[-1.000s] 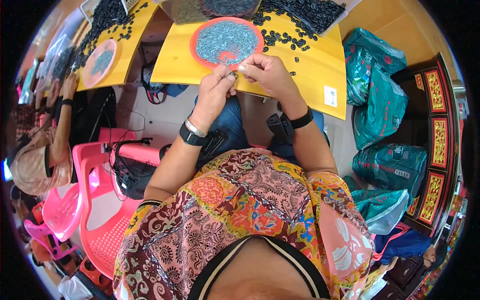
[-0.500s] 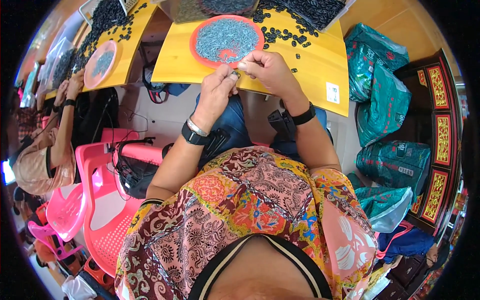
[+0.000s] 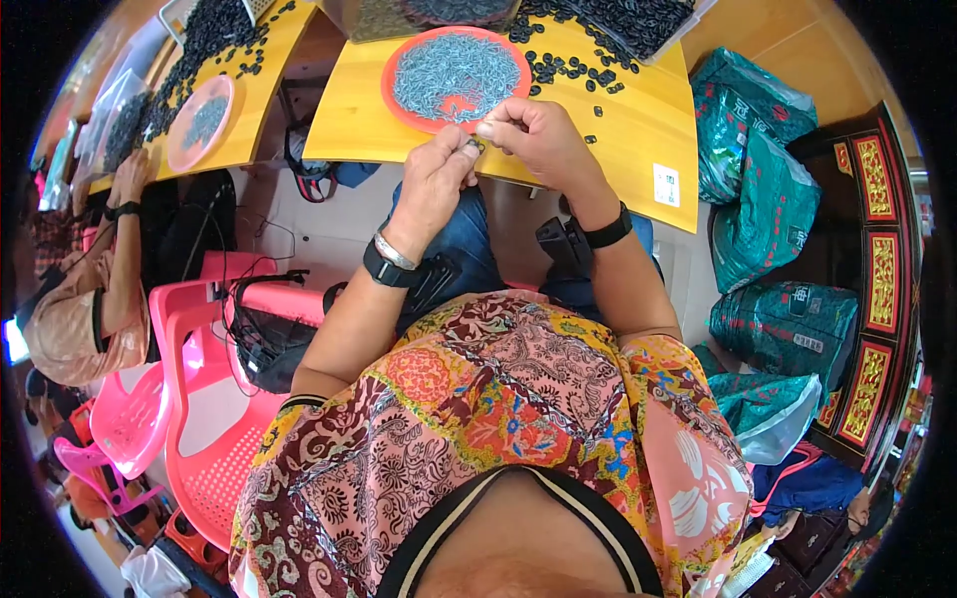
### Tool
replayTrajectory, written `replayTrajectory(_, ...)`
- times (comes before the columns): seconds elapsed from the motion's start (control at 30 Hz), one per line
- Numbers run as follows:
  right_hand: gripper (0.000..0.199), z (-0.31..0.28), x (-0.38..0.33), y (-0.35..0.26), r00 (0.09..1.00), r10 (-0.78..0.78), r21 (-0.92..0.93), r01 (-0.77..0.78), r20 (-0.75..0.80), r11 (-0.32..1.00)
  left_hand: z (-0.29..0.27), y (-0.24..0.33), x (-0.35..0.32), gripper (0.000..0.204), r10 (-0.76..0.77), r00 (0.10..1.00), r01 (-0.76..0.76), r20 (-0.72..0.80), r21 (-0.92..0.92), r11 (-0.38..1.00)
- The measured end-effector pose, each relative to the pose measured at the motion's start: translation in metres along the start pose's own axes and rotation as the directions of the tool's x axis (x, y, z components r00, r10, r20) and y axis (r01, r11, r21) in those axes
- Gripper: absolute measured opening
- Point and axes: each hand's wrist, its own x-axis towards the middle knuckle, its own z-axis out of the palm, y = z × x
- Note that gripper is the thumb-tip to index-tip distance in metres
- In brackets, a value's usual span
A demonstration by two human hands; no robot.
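Head cam, L side of pair: both hands meet just off the near edge of the yellow worktop [image 3: 628,149], in front of the pink-red plate [image 3: 457,104]. L hand [image 3: 431,184] is pinched narrow, thumb & fingertips round a small dark piece [image 3: 478,146], approx. at the plate's near rim; exact shape too small to tell. R hand [image 3: 546,142] is right beside it, thumb & forefinger drawn tog. in a pinch; can't tell what, if anything, sits betw. them. Plate holds a heap of small silvery screws [image 3: 454,72], w/ a bare patch toward the near side. Loose black pieces [image 3: 571,68] lie scattered to the plate's R, w/ more in a clear bin [image 3: 688,22] at the upper R. White label [image 3: 666,184] is on the worktop's near R corner. Black wristbands [image 3: 608,232] on both wrists, plus a silver bracelet [image 3: 395,253] on L. Far L: a co-worker's hand [image 3: 130,174] near a 2nd pink plate [image 3: 180,151]. Green bags [image 3: 763,224] stand on R; pink chair [image 3: 214,483] on L.
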Motion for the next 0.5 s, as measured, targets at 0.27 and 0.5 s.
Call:
replayTrajectory(0.27,0.014,0.0026,-0.0015,-0.0023,1.000,-0.012,-0.071,0.013,0.011,0.997,-0.0001,-0.0015,-0.0010,0.013,-0.024,1.000,0.024,0.000,-0.019,1.000)
replayTrajectory(0.5,0.014,0.0049,-0.0032,-0.0003,0.999,-0.028,-0.106,0.030,0.016,0.994,0.0023,0.0011,-0.0047,0.010,0.076,0.997,-0.075,-0.003,0.106,0.992)
